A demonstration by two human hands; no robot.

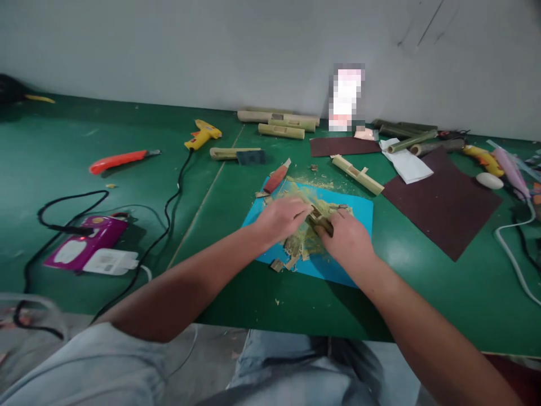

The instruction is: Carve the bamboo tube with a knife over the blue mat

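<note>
1. Although only part of it shows, a bamboo piece (320, 224) can be made out at the centre, slanting from upper left to lower right, with a cut opening in its side. It is held over a blue sheet (361, 217); whether the two touch is hard to tell.

2. The right hand (350, 234) grips the piece, fingers curled around it and thumb pressed along the near side.

3. The left hand (286, 216) is at the upper-left end, its fingers drawn narrow, almost pinched. Whether they hold the piece itself, a scrap or a small tool cannot be told.

4. The step in hand looks like clearing or smoothing the opening. The next move would seem to call for a steady right grip and light left fingers, since the cut edges look thin.

5. Pale shavings (298, 242) litter the sheet around the hands. A red-handled knife (276, 177) lies just beyond the left hand, blade pointing away.

6. Farther right are a notched tube (357, 175) and a dark brown sheet (443, 208), partly under white paper (408, 160).

7. Along the back of the green bench (143, 124) lie more tubes (281, 131). To the left are a yellow glue gun (205, 134), an orange cutter (120, 162) and a purple power strip (87, 242).
</note>
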